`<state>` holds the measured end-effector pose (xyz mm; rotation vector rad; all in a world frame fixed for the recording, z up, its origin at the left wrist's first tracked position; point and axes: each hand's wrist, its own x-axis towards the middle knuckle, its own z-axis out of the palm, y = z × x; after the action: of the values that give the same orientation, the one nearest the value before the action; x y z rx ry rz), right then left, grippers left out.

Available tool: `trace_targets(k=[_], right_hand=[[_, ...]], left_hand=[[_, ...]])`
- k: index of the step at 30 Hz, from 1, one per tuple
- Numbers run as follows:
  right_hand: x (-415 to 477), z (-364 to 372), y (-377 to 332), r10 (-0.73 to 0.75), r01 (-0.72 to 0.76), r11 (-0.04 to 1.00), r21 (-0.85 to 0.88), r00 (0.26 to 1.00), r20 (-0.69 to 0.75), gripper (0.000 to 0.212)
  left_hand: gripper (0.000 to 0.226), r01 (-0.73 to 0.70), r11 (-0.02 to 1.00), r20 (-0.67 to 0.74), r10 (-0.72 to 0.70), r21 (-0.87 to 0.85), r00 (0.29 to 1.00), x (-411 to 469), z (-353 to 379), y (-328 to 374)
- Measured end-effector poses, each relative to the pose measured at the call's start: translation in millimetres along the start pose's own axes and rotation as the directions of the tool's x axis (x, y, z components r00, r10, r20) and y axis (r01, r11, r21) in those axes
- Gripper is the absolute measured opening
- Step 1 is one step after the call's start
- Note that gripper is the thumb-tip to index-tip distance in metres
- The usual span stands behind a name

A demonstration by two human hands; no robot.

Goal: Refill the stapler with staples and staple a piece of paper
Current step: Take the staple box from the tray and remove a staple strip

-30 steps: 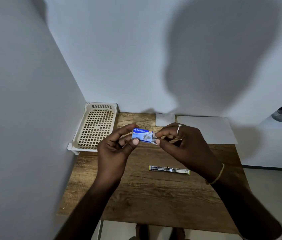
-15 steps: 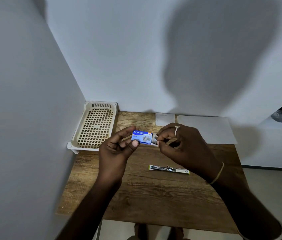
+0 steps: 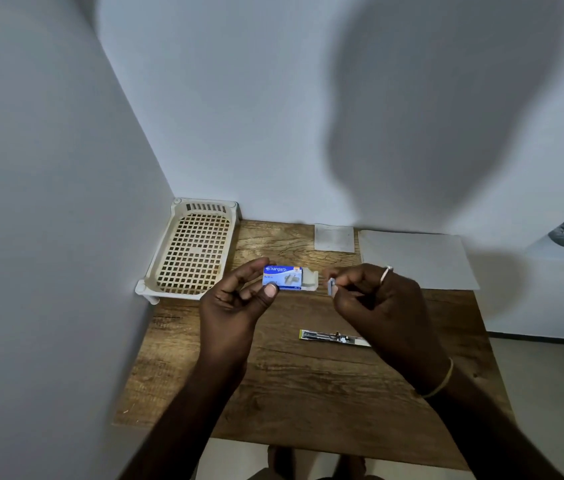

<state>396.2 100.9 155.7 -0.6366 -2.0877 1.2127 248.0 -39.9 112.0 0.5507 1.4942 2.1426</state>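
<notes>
Head view: wooden table [image 3: 308, 393], paper [image 3: 415, 258] at its far right corner, basket [image 3: 204, 203] at far left. Over the middle, left hand [image 3: 235, 306] pinches the staple box [image 3: 282, 278], flap open; right hand [image 3: 377, 299], apart from it, pinches a staple strip [image 3: 331, 287]. Opened stapler [image 3: 332, 338] lies flat below the right hand.

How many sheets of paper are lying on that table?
2: a small square piece at the table's far edge, and a larger sheet just right of it. Stacked sheets underneath would be hidden.
</notes>
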Motion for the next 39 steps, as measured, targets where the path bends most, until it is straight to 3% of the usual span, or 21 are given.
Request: trace_targets(k=[4,8,20,24,31,39], right_hand=[[-16.0,8.5,0.0,-0.312,0.319,0.902,-0.292,0.947,0.071,0.009],[-21.0,17.2,1.9,-0.358,0.366,0.84,-0.401,0.928,0.098,0.01],[-19.1,21.2,5.6,-0.213,0.22,0.934,-0.283,0.975,0.058,0.016],[-32.2,27.6,29.2,-0.167,0.169,0.965,-0.198,0.986,0.028,0.006],[-77.5,61.5,91.9,0.095,-0.083,0.991,-0.107,0.989,0.114,0.005],[-99.6,97.3,137.4,0.227,-0.202,0.97,-0.135,0.951,0.209,0.007]], left_hand=[[0.039,0.004,1.0,-0.034,-0.004,-0.006,0.999,-0.3,0.5,-2.0],[0.037,0.009,1.0,-0.046,-0.01,-0.022,0.999,-1.4,1.9,-2.4],[0.04,0.016,1.0,-0.038,-0.017,-0.022,0.999,-5.1,-0.9,-10.7],[0.039,0.038,0.999,-0.027,-0.038,0.036,0.999,-14.9,-8.5,-30.5],[0.04,0.177,0.973,-0.12,-0.16,0.15,0.98,-51.8,-39.0,-93.8],[0.037,0.341,0.905,-0.297,-0.262,0.256,0.918,-90.2,-61.1,-136.5]])
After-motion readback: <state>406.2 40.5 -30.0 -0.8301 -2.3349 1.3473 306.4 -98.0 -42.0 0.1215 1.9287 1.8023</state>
